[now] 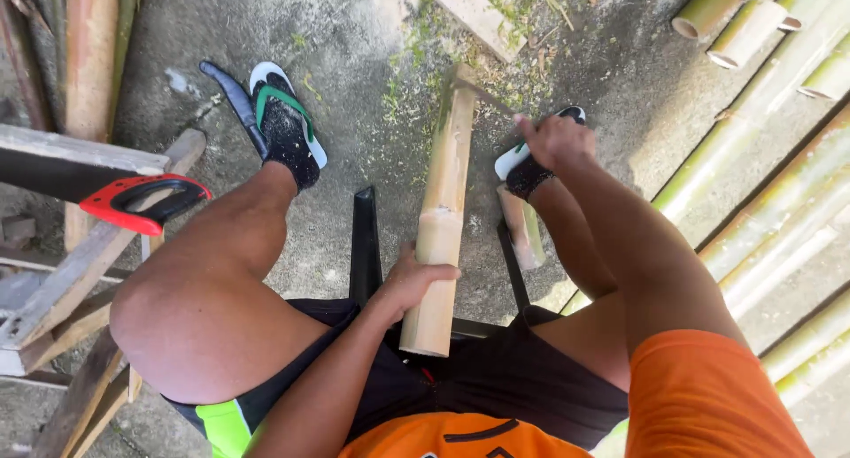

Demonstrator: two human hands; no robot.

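My left hand (pixel 409 281) is wrapped tight around a bamboo piece (pixel 443 212), gripping its lower half; the piece stands between my knees, near end by my lap, far end on the concrete floor (pixel 354 33), its long axis running away from me and leaning slightly right; my right hand (pixel 553 139) is closed on the handle of a blade (pixel 482 93) set against the far end, touching it; a shorter bamboo offcut (pixel 522 226) lies just right of the piece; long bamboo poles (pixel 770 148) lie well to the right; a red-handled saw (pixel 106 188) rests on a wooden frame (pixel 71 272) to my left; shavings (pixel 425 60) litter the floor beyond.
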